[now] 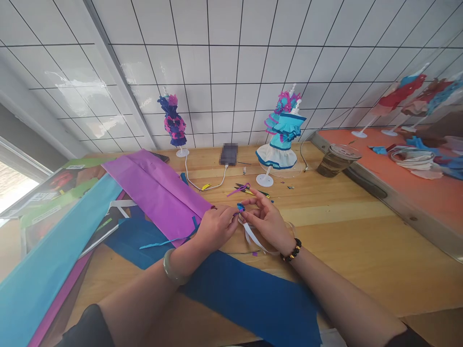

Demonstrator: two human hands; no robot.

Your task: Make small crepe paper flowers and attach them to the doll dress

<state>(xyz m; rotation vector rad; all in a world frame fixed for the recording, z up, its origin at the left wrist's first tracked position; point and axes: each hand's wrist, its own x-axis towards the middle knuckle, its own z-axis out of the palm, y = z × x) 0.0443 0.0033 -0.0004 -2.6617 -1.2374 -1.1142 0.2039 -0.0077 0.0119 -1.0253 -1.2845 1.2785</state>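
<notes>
Between my two hands is a small blue and purple piece [240, 207], perhaps rolled crepe paper; its exact shape is too small to tell. My left hand [216, 226] pinches it from the left, with the fingertips closed. From the other side my right hand [269, 220] grips it between thumb and fingers, the other fingers curved above. A white ribbon [253, 236] hangs below the fingertips of my right hand. Under my left forearm lies a dark blue crepe paper sheet [249, 291], and a purple sheet [159, 193] is beside my left hand.
Scissors [249, 190] lie just beyond my hands. Behind them stand a dark blue and pink doll dress [175, 126], a phone [229, 154] on a cable, and a turquoise doll dress [285, 132]. A brown cup [336, 160] is at right; a light blue sheet [61, 250] lies left.
</notes>
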